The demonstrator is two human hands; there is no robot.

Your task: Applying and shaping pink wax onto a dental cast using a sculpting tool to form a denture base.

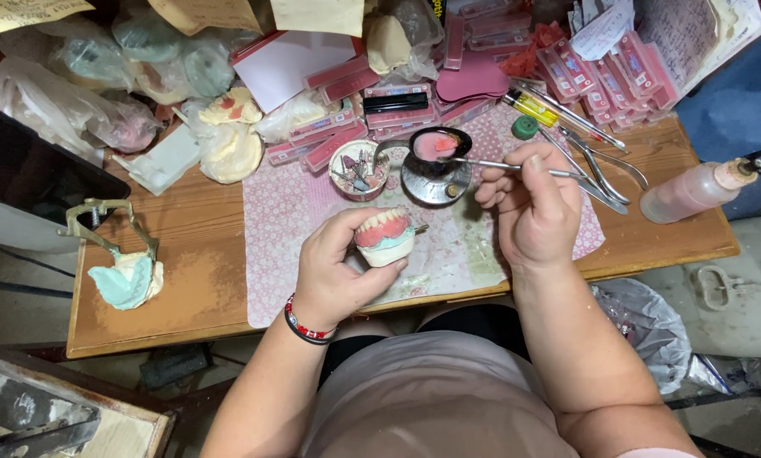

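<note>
Left hand gripped denture model by its plaster base near bench front edge; right hand pinched metal spatula, tip probably in wax; model rigid, brittle

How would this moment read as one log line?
left hand: holds denture model | right hand: holds spatula, tip in wax dish

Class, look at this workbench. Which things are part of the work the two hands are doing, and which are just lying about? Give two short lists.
In use:
left hand holding the denture model
right hand holding the metal spatula
small dish of pink wax at the spatula's tip

Lying about:
brass articulator with green cast
squeeze bottle
pliers
pink tooth boxes
</note>
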